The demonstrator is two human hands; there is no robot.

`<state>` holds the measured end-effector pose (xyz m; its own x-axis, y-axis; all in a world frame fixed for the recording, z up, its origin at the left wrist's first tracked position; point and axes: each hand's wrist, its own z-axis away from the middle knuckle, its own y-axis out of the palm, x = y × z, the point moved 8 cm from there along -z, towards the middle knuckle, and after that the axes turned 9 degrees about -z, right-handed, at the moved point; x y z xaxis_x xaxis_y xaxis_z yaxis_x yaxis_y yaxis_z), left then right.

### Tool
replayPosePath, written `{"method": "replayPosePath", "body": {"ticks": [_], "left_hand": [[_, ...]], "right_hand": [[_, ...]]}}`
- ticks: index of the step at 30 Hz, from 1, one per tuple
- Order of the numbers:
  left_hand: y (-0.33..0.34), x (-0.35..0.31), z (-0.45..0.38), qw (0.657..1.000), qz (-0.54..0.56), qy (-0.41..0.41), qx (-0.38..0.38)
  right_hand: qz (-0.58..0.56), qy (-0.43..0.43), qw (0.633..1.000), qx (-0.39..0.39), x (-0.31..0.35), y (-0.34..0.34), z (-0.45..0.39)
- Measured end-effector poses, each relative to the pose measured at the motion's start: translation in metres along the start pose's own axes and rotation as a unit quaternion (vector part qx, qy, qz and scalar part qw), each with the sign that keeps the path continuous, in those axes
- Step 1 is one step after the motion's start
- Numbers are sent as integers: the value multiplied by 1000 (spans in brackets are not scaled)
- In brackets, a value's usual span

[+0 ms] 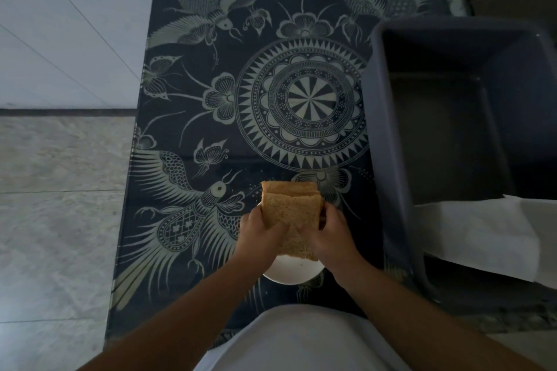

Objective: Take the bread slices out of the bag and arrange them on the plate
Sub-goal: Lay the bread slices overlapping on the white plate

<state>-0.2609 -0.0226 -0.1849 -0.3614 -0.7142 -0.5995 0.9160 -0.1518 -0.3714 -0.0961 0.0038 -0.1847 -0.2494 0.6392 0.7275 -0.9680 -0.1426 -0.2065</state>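
Dark patterned tabletop [271, 93], pale tiled floor [60, 190]; hands [262, 235] holding bread slices [289, 211]

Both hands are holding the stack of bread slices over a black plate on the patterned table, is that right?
Not quite. In the head view the plate is white, not black. The rest holds: the left hand and right hand both hold the bread slices over it on the patterned table.

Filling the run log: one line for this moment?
left hand: gripping bread slices | right hand: gripping same stack | stack above white plate | bag: not visible
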Motion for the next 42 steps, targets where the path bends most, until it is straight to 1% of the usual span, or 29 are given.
{"method": "replayPosePath", "body": {"ticks": [12, 17, 21, 25, 30, 38, 42], "left_hand": [[4, 9, -1, 1000, 17, 14, -12], [4, 11, -2, 1000, 12, 10, -9], [0, 13, 4, 999, 4, 26, -42], [2, 15, 7, 999, 3, 33, -42], [1, 13, 10, 998, 18, 40, -40], [3, 21, 19, 997, -9, 50, -50], [4, 23, 21, 997, -14, 47, -52]], "right_hand": [[-6, 12, 1000, 11, -4, 1, 1], [32, -16, 999, -8, 1, 0, 3], [14, -27, 999, -29, -2, 0, 12], [-2, -40, 999, -24, 0, 4, 20], [22, -38, 999, -19, 1, 4, 22], [16, -75, 997, -12, 0, 5, 35], [24, -73, 997, -9, -3, 6, 38]]}}
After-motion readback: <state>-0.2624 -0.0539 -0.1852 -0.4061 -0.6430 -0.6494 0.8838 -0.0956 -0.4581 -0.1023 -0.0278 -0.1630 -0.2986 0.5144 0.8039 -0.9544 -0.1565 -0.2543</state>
